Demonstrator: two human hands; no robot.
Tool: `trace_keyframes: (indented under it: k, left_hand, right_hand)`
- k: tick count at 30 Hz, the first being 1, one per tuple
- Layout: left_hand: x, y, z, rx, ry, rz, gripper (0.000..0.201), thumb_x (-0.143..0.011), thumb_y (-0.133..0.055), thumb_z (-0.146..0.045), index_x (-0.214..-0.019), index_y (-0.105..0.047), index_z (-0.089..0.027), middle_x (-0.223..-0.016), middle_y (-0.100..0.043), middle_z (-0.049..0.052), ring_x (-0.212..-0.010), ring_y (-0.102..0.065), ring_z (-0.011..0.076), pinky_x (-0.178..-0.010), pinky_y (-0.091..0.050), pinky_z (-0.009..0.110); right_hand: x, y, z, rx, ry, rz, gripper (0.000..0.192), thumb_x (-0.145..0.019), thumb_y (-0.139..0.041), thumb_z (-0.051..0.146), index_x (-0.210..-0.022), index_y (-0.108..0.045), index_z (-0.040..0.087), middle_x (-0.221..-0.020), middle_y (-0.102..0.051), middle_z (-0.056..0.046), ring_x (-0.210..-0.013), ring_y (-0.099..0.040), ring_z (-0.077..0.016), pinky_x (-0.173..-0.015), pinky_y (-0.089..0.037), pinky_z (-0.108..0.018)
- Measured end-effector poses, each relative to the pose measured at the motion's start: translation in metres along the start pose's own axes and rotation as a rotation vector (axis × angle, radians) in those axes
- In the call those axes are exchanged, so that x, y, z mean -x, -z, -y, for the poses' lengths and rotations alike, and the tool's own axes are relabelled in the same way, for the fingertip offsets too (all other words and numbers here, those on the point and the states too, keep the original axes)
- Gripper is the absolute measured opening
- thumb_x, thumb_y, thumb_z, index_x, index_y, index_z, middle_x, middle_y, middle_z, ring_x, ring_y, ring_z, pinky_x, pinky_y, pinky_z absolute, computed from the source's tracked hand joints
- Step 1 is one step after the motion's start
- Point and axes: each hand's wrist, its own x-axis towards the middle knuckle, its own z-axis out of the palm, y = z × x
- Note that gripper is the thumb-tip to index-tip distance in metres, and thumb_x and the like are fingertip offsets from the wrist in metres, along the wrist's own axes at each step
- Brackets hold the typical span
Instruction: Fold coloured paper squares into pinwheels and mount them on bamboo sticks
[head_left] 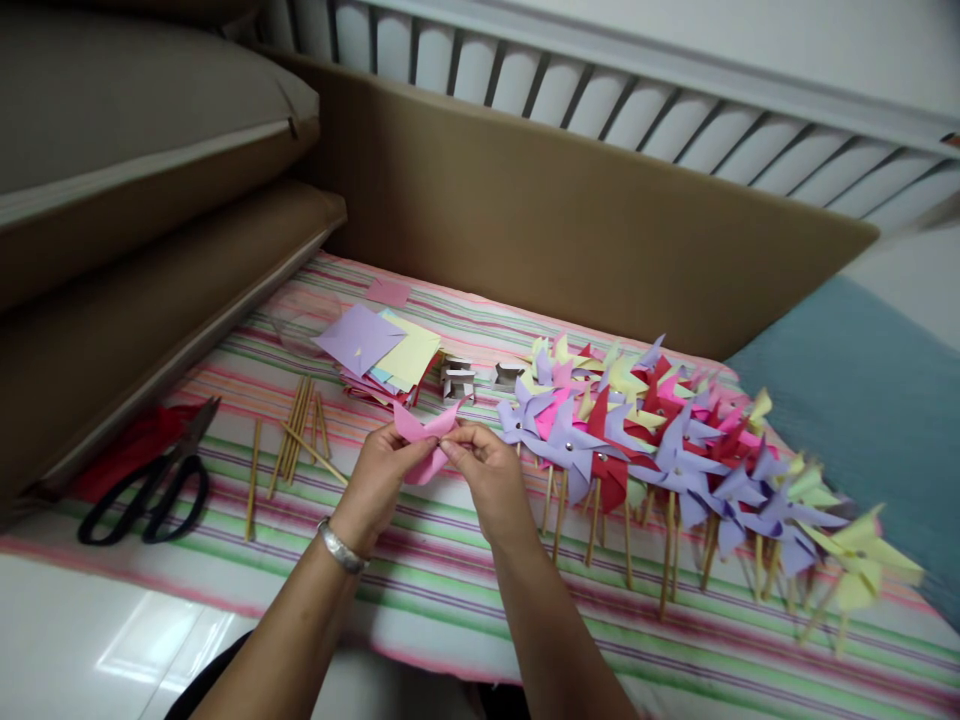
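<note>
Near the middle of the frame, both hands pinched a pink paper piece [422, 440] between them, just above the striped cloth [420, 590]. The left hand [379, 480], with a silver bracelet [341, 548] at its wrist, gripped the paper's left side; the right hand [491, 478] closed its fingertips on the right edge. Right of the hands lay a long row of finished pinwheels [675, 450] on sticks. Above the hands sat a stack of coloured paper squares [382, 352]. Left of them lay loose wooden sticks [300, 430], and black scissors [150, 490] rested at the far left.
</note>
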Motion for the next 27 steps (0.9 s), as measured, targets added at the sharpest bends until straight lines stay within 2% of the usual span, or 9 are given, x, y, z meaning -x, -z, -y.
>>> trace_keyframes:
  k: [3, 7, 15, 21, 27]
  left_hand:
    - [-0.0002, 0.0009, 0.0015, 0.02, 0.011, 0.014, 0.016, -0.061, -0.075, -0.024, -0.074, -0.072, -0.014, -0.066, -0.069, 0.002, -0.061, -0.059, 0.0119, -0.061, -0.043, 0.022]
    - [-0.0009, 0.001, 0.0033, 0.027, 0.047, 0.027, 0.016, -0.062, -0.076, -0.023, -0.073, -0.071, -0.013, -0.065, -0.068, 0.002, -0.06, -0.058, 0.011, -0.06, -0.042, 0.021]
    - [0.0005, -0.0011, 0.0019, 0.055, 0.052, -0.012, 0.02, -0.057, -0.079, -0.021, -0.074, -0.071, -0.013, -0.069, -0.07, 0.003, -0.062, -0.06, 0.0119, -0.063, -0.045, 0.023]
    - [0.0019, 0.0004, -0.0027, 0.057, 0.102, 0.034, 0.019, -0.058, -0.079, -0.024, -0.071, -0.072, -0.012, -0.067, -0.07, 0.004, -0.059, -0.06, 0.0112, -0.059, -0.043, 0.021]
    - [0.0023, -0.0003, -0.0027, 0.079, 0.095, 0.057, 0.02, -0.055, -0.08, -0.02, -0.071, -0.072, -0.012, -0.069, -0.071, 0.005, -0.062, -0.062, 0.0133, -0.063, -0.045, 0.023]
  right_hand:
    - [0.0016, -0.0018, 0.0011, -0.054, -0.052, -0.005, 0.01, -0.069, -0.066, 0.028, -0.072, -0.064, 0.019, -0.076, -0.062, 0.0, -0.072, -0.057, -0.0147, -0.067, -0.047, -0.027]
    - [0.0018, -0.0019, 0.001, -0.09, -0.102, -0.025, 0.011, -0.067, -0.069, 0.027, -0.071, -0.064, 0.018, -0.067, -0.06, 0.002, -0.064, -0.054, -0.0128, -0.063, -0.044, -0.026]
    - [0.0, -0.001, -0.0012, -0.093, -0.093, -0.045, 0.01, -0.065, -0.069, 0.028, -0.069, -0.066, 0.019, -0.066, -0.062, 0.002, -0.064, -0.054, -0.0131, -0.063, -0.043, -0.026]
    - [-0.0004, -0.0019, 0.0023, -0.132, -0.156, -0.067, 0.012, -0.061, -0.07, 0.028, -0.066, -0.065, 0.018, -0.061, -0.059, 0.002, -0.06, -0.052, -0.0125, -0.058, -0.042, -0.025]
    - [-0.0001, -0.0012, 0.0031, -0.136, -0.132, -0.061, 0.011, -0.061, -0.071, 0.027, -0.065, -0.065, 0.018, -0.061, -0.061, 0.002, -0.059, -0.053, -0.0127, -0.059, -0.042, -0.026]
